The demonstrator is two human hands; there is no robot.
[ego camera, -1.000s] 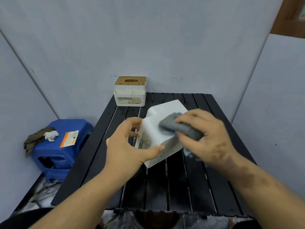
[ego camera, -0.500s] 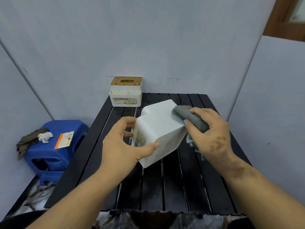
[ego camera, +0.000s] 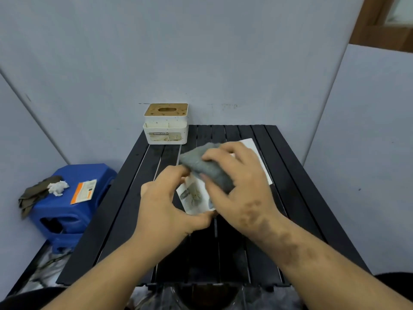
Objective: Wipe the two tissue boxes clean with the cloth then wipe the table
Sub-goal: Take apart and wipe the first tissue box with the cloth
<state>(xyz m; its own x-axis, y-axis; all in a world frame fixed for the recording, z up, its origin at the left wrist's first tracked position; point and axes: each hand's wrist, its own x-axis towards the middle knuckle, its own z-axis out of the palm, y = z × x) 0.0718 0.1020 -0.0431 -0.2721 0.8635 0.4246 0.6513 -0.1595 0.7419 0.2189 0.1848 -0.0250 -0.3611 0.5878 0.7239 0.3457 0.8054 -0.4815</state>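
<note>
A white tissue box [ego camera: 194, 198] lies tipped over at the middle of the black slatted table [ego camera: 290, 198], its labelled face toward me. My left hand [ego camera: 165, 204] grips its near left corner. My right hand [ego camera: 241, 186] presses a grey cloth [ego camera: 205, 168] onto the box's upper left part and hides most of the box. A second white tissue box [ego camera: 165, 124] with a brown lid stands upright at the table's far left corner, apart from both hands.
A blue plastic stool [ego camera: 67, 202] stands left of the table with a dark rag, a crumpled tissue and an orange packet on it. Grey walls close in behind and on both sides.
My right hand has carried the cloth from the box's right edge across to its left side. The box has turned in my left hand, with the labelled face now up toward me.
</note>
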